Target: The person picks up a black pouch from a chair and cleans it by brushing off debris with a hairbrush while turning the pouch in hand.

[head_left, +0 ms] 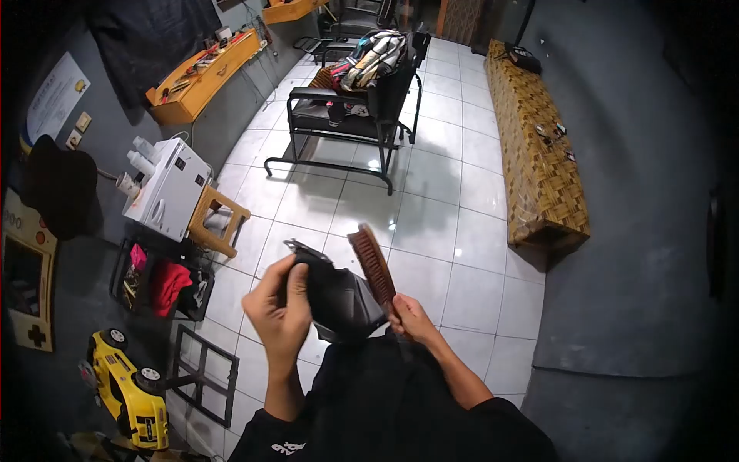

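Observation:
In the head view, my left hand (283, 304) is closed on the upper left edge of a black, boxy, bag-like object (335, 296) with a shinier panel on its right side. Its exact kind is unclear. My right hand (412, 317) grips the handle of a brush (372, 262) with a wooden back and dense reddish-brown bristles. The brush is tilted, its head up and its bristles facing left toward the black object, close to its right side. Whether bristles and object touch cannot be made out.
A black metal-framed chair (331, 96) bears a heap of cloths (377, 58). Along the right wall runs a woven-covered bench (535, 146). To the left are a white cabinet (173, 189), a wooden stool (196, 231), a rack with red cloth (168, 285) and a yellow toy car (127, 389).

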A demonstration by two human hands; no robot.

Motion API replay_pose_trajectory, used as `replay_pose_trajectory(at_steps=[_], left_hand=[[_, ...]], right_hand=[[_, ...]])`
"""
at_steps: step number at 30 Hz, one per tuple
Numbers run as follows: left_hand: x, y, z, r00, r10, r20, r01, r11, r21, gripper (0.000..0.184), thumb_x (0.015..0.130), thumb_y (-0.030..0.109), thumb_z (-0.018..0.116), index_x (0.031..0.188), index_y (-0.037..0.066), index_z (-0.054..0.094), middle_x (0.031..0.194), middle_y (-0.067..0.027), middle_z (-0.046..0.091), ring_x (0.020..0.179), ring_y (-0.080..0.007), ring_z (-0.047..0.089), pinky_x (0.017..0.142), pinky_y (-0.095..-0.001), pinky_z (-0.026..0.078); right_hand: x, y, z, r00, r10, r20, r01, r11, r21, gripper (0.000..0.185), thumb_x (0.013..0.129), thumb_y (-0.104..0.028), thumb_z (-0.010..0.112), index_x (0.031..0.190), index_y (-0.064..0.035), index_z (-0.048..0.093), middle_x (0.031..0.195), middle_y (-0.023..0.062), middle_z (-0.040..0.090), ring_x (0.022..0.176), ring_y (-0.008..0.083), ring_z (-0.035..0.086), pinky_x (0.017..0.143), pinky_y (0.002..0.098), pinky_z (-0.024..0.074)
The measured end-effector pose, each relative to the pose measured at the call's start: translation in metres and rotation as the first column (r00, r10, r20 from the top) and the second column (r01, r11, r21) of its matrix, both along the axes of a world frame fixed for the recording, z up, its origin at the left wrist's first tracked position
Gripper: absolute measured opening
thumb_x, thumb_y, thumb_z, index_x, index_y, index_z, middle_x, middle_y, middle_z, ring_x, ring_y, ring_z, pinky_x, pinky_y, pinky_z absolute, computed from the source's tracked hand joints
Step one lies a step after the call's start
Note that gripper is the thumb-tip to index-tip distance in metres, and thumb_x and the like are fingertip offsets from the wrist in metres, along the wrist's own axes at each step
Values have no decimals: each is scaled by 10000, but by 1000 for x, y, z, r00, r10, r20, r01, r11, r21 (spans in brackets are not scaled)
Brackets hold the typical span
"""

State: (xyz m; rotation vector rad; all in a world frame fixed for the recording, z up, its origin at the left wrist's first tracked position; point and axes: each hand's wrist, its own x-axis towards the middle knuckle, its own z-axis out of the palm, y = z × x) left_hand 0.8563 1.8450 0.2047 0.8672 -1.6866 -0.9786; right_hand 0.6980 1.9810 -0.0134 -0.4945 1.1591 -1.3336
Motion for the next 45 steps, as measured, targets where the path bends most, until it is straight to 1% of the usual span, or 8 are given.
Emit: replay_pose_trajectory(at_steps=[6, 9, 15, 26, 31, 35, 40, 45], left_hand=[[-4, 6, -10, 998, -57, 7, 57, 995, 78, 137, 858, 32, 618, 946, -71, 637, 687, -53, 651, 604, -38, 554, 534, -174, 437], [2, 3, 2, 984, -65, -166, 76, 995, 60, 144, 866, 35, 612, 954, -77, 634, 720, -52, 655, 628, -41, 554, 556, -170, 434], [10, 1, 5, 979, -39, -201, 66, 989, 130, 157, 874, 44, 606, 961, -85, 630, 696, -27, 626, 614, -25, 509, 528, -161, 389], [0, 2, -19, 994, -97, -43, 105, 953, 285, 171, 876, 22, 592, 1003, -92, 598, 828, -52, 661, 727, -48, 580, 636, -171, 457], [9, 3, -4, 970, -128, -205, 180, 949, 260, 180, 883, 27, 585, 1013, -96, 592, 840, -61, 661, 725, -55, 586, 656, -173, 462], [3, 3, -6, 941, -26, -338, 121, 958, 262, 173, 864, 36, 620, 991, -81, 616, 695, 19, 610, 582, 0, 474, 504, -143, 355], [3, 4, -18, 964, -3, -265, 92, 943, 321, 178, 868, 62, 623, 970, -83, 621, 597, 90, 442, 528, 19, 320, 451, -166, 220], [-2, 4, -19, 991, -24, -129, 57, 963, 263, 191, 860, 71, 625, 967, -88, 620, 621, 32, 578, 557, 10, 435, 471, -164, 330]], right_hand=[[17, -17, 55, 923, 80, -376, -160, 970, -185, 551, 949, -529, 339, 899, -12, 524, 653, 19, 502, 606, 107, 498, 558, 263, 411], [-5, -6, -36, 570, 170, -804, -95, 985, 141, 515, 951, -458, 381, 940, 6, 604, 854, 195, 651, 797, 332, 629, 708, 422, 464], [-46, 84, -193, 227, 833, -505, -32, 524, 851, 529, 890, -475, 425, 921, -6, 668, 982, 262, 620, 908, 400, 610, 770, 474, 469], [33, -10, 86, 896, -72, -439, -8, 984, -179, 523, 962, -521, 286, 805, -57, 469, 594, -23, 398, 545, 57, 391, 484, 213, 319], [-9, -9, -46, 475, 190, -859, -42, 980, 193, 499, 946, -422, 379, 866, 17, 604, 851, 248, 617, 786, 452, 567, 686, 471, 452], [-38, 38, -133, 370, 738, -565, 91, 576, 812, 611, 892, -546, 382, 1016, -12, 652, 1024, 244, 619, 996, 388, 584, 838, 467, 457], [-37, 39, -129, 377, 509, -774, 82, 814, 575, 571, 919, -479, 376, 855, 20, 646, 784, 221, 651, 711, 345, 639, 644, 431, 489], [6, 12, 43, 965, -74, -253, 68, 997, -32, 578, 952, -524, 337, 776, -6, 522, 607, 15, 438, 569, 106, 408, 520, 267, 362]])
